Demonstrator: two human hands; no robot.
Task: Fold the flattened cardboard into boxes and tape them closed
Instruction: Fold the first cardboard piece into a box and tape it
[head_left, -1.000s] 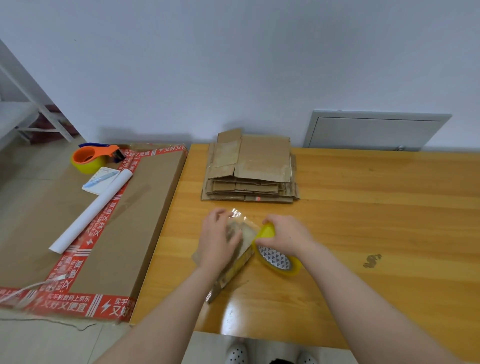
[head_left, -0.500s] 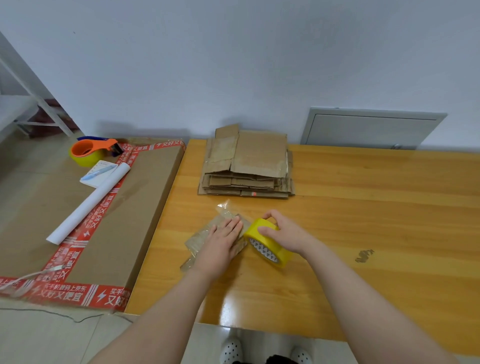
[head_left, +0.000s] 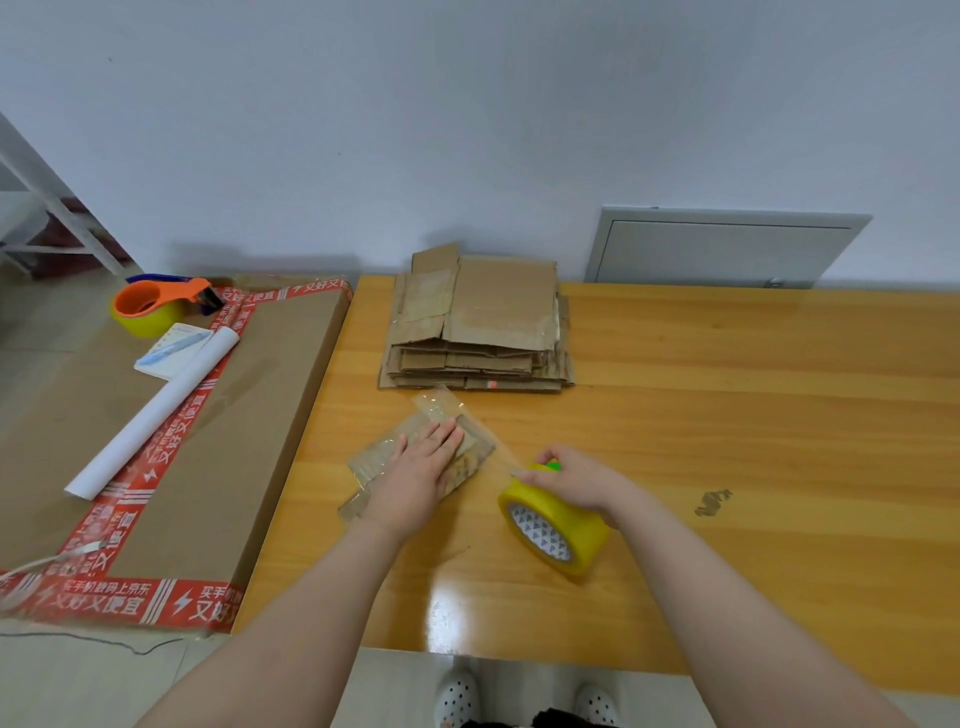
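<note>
The left hand (head_left: 423, 470) lies flat on the small box (head_left: 375, 460), at 6 o'clock from the cardboard pile (head_left: 498, 317), and should press hard while the right hand (head_left: 576, 480), gripping the yellow tape roll (head_left: 563, 525) at 4 o'clock, pulls the tape (head_left: 439, 402) tight and straight.

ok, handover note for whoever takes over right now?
Left hand: flat, pressing the small box onto the table.
Right hand: grips the yellow tape roll; a tape strip runs from box to roll, uncut.
Stack of flattened cardboard: at the table's far edge.
Done: this box carries tape.
Left: cut the strip, press it down, then work through the stack.
</note>
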